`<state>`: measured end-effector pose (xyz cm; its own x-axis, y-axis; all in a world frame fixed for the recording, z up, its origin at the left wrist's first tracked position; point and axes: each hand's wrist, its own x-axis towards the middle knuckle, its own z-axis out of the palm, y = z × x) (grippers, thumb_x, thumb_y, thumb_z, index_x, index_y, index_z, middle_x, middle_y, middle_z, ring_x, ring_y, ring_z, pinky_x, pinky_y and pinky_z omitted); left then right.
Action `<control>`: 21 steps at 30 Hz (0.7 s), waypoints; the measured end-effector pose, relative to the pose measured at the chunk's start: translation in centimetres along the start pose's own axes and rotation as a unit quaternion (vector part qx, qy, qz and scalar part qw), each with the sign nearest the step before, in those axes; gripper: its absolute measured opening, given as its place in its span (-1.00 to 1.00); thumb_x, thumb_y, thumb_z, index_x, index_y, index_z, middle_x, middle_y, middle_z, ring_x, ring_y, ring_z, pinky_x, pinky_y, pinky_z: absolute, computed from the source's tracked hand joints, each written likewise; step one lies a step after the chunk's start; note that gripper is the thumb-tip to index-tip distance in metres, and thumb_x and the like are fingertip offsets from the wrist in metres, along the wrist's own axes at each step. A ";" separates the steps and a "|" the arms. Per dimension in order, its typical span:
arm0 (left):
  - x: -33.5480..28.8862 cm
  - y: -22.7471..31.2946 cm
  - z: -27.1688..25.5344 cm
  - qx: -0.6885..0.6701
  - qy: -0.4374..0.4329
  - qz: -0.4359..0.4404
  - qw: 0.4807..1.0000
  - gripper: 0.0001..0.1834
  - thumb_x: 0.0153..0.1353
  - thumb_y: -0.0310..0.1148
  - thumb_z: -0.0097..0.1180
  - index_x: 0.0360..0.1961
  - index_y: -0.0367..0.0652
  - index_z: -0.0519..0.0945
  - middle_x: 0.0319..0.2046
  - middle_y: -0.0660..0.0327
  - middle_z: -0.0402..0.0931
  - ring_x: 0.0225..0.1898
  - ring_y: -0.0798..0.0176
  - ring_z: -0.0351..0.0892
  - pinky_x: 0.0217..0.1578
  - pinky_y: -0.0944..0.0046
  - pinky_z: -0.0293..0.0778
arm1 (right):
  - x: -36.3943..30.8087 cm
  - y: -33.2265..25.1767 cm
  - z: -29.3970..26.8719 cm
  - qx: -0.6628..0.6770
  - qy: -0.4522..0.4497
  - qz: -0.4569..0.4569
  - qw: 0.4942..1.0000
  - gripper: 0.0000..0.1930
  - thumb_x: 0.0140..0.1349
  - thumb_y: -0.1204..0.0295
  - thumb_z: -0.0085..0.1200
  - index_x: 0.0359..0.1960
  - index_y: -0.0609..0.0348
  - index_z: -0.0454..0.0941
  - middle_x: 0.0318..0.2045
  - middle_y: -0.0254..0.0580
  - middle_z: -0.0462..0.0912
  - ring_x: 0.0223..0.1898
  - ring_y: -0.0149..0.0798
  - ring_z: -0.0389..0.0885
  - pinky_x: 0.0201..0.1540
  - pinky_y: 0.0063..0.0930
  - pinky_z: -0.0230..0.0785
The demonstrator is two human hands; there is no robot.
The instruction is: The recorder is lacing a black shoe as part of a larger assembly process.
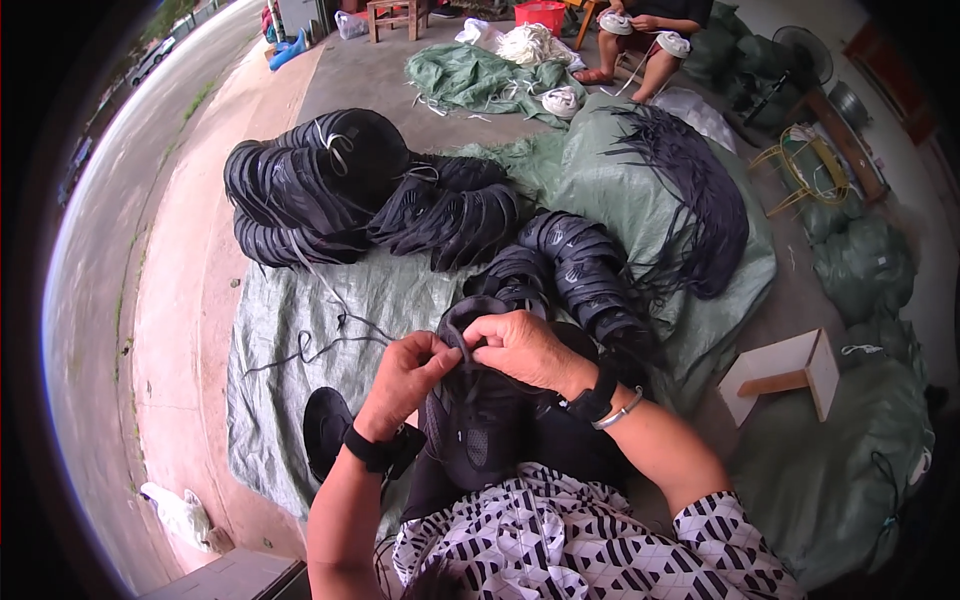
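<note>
Threading black lace through dark mesh shoe upper on lap; left hand and right hand both pinching lace. Beyond shoe: finished stacked black uppers, loose black lace bundle waiting.

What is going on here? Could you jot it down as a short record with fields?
Setting: outdoors, green tarp on the ground
Left hand: pinches a black lace at the shoe
Right hand: grips the top of the black shoe upper on the lap
Stock: stacked black shoe uppers ahead, bundle of black laces at right
Nearby: small wooden stool; another person seated at the far end with white pieces
</note>
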<state>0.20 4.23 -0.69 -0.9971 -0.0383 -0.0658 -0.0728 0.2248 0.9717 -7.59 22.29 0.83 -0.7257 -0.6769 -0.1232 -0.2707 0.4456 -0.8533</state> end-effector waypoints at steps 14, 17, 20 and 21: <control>-0.4 -0.2 -0.3 -0.108 -0.081 -0.121 0.983 -0.72 0.24 -0.17 0.08 -0.46 -0.16 0.56 -0.51 0.42 0.44 -0.42 0.51 0.32 -0.31 0.47 0.23 | -3.0 10.5 -6.7 0.048 0.181 0.127 0.974 -0.86 -0.01 0.44 0.26 -0.46 0.23 0.61 -0.61 -0.32 0.61 -0.56 -0.53 0.51 -0.46 -0.59 0.36; -0.9 -0.5 0.0 -0.153 -0.055 -0.131 0.978 -0.76 0.23 -0.22 0.08 -0.45 -0.16 0.57 -0.52 0.42 0.43 -0.41 0.50 0.35 -0.30 0.47 0.24 | -3.8 10.1 -5.4 -0.007 0.203 0.120 0.972 -0.87 0.01 0.43 0.24 -0.44 0.19 0.60 -0.53 -0.24 0.61 -0.48 -0.35 0.58 -0.37 -0.49 0.41; -1.7 -0.9 -0.2 -0.243 -0.048 -0.139 0.959 -0.83 0.16 -0.34 0.07 -0.51 -0.18 0.55 -0.49 0.36 0.43 -0.39 0.45 0.38 -0.23 0.45 0.24 | -4.0 8.4 -3.5 -0.104 0.212 -0.052 0.970 -0.86 0.01 0.43 0.20 -0.38 0.16 0.59 -0.33 -0.19 0.58 -0.22 -0.11 0.56 -0.14 -0.32 0.40; -2.1 -1.0 -0.3 -0.297 -0.032 -0.136 0.944 -0.83 0.13 -0.38 0.07 -0.56 -0.20 0.53 -0.47 0.33 0.43 -0.37 0.41 0.39 -0.18 0.43 0.22 | -3.9 7.8 -3.0 -0.139 0.201 -0.123 0.962 -0.88 0.01 0.47 0.15 -0.38 0.17 0.59 -0.32 -0.18 0.59 -0.19 -0.06 0.54 -0.10 -0.29 0.38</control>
<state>2.34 3.81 -1.49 -0.9441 0.0478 -0.3262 -0.3198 -0.3723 0.8713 -8.72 30.17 -3.84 -0.7880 -0.5267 0.3188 -0.5847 0.4780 -0.6555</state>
